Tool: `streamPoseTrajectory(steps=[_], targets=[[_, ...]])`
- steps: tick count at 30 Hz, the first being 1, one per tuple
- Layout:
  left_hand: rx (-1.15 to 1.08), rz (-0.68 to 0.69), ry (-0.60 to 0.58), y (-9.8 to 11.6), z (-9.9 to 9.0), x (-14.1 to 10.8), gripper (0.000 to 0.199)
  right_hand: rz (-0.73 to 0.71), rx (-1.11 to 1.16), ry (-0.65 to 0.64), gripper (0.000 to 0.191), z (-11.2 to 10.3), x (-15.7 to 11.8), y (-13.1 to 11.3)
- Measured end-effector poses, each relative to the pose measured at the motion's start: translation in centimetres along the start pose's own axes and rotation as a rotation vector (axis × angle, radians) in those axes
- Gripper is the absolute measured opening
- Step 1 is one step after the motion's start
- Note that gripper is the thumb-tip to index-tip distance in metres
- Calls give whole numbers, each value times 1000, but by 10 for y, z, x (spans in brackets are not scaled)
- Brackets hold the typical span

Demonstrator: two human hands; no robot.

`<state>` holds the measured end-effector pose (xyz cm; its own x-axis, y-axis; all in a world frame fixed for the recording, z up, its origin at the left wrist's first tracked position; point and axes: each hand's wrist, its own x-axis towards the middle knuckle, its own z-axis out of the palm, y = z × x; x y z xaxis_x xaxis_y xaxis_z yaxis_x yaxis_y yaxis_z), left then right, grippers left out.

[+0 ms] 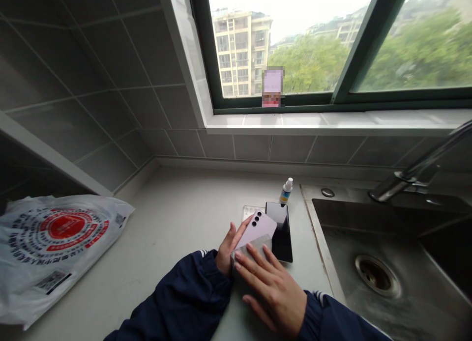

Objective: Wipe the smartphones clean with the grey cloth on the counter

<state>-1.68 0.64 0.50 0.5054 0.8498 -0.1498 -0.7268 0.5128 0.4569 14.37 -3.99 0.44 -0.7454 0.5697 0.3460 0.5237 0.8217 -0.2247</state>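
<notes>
My left hand (225,250) is closed around a pale lilac smartphone (263,224), tilted with its back and three camera lenses facing up. A thin grey cloth (263,242) lies over the phone's lower part. My right hand (271,284) presses this cloth with outstretched, slightly spread fingers; its thumb stands apart. The fingers hide part of the cloth and the phone's lower end. Just behind the phone, a clear phone case (250,212) lies on the counter, partly covered. To the right is a black-screened tablet (283,233), lying flat. A small white spray bottle (286,191) stands upright beyond it.
The pale countertop (177,208) runs beneath everything. A steel sink (350,238) with a faucet (393,186) is at the right. At the left lies a white plastic bag (55,247) with red and black print. A tiled wall and window (302,61) are behind.
</notes>
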Motion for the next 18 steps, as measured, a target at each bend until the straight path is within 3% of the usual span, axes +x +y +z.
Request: streamPoseTrajectory(steps=[12,18], targets=[[-36,15,28,-1,-1,2,81,58,-35,7,59,1,-2,6],[-28,-12,31,0,-2,4,82,13,-14,13,56,3,-2,7]])
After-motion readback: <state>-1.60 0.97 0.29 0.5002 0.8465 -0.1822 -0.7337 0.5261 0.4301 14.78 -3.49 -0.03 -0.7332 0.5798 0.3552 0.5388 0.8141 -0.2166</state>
